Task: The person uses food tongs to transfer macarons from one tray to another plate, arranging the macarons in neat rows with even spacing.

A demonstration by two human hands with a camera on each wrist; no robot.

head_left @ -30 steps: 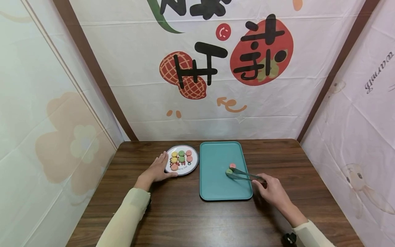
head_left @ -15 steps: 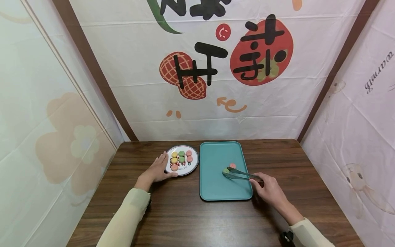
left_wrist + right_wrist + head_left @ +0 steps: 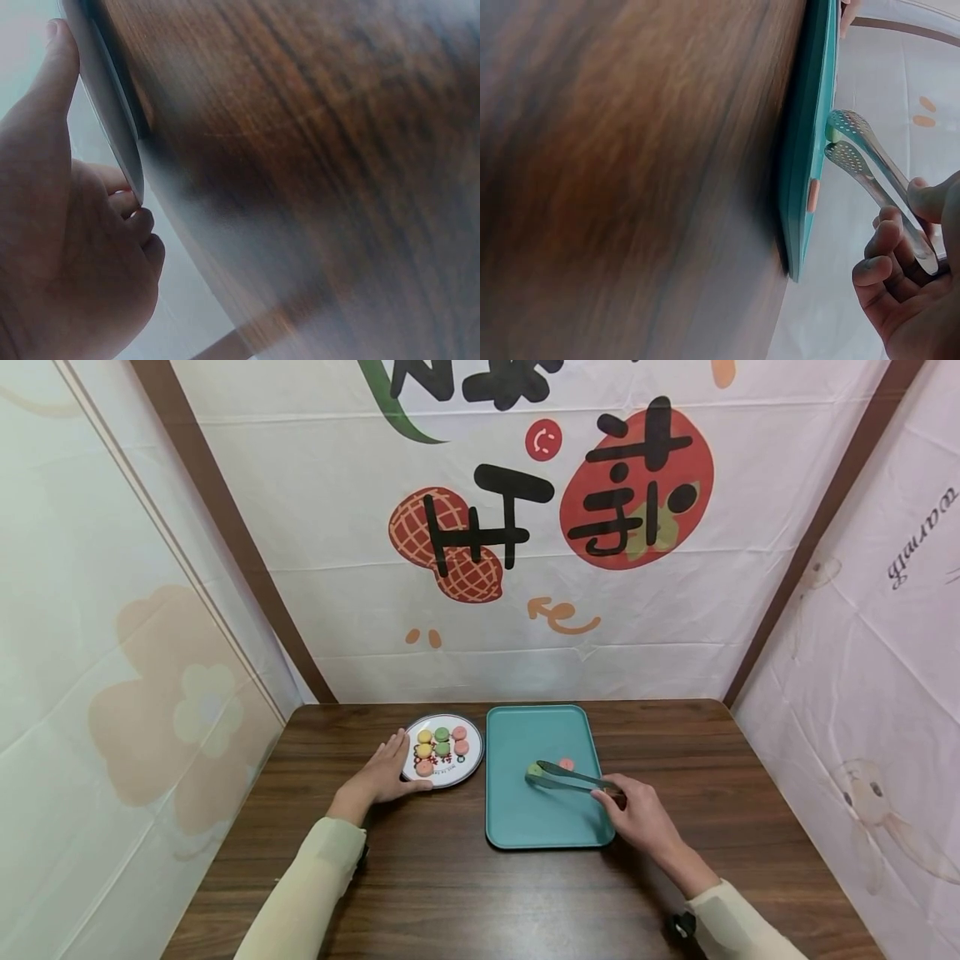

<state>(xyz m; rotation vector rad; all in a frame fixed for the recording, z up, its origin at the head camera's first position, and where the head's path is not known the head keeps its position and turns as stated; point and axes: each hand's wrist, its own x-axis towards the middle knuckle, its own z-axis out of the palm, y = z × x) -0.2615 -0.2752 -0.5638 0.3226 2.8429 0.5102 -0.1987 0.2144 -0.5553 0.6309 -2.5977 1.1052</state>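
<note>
In the head view my left hand (image 3: 382,772) rests at the left rim of a round white plate (image 3: 468,767), thumb and fingers spread along its edge. On that plate lie yellow macarons (image 3: 424,749), green macarons (image 3: 442,748) and pink macarons (image 3: 461,747). My right hand (image 3: 641,814) grips metal tongs (image 3: 577,774) above a teal tray (image 3: 525,818). A green macaron (image 3: 832,133) is between the perforated tong tips in the right wrist view; whether it touches the tray is unclear. One pink macaron (image 3: 567,764) lies on the tray behind the tongs.
The plate stands just left of the tray on a dark wooden table (image 3: 450,893). A printed white cloth (image 3: 345,568) hangs behind the table's far edge, with more cloth at both sides.
My right hand has moved left with the tongs, and the green macaron has shifted left across the tray, away from the pink one. My left hand and the plate have stayed put.
</note>
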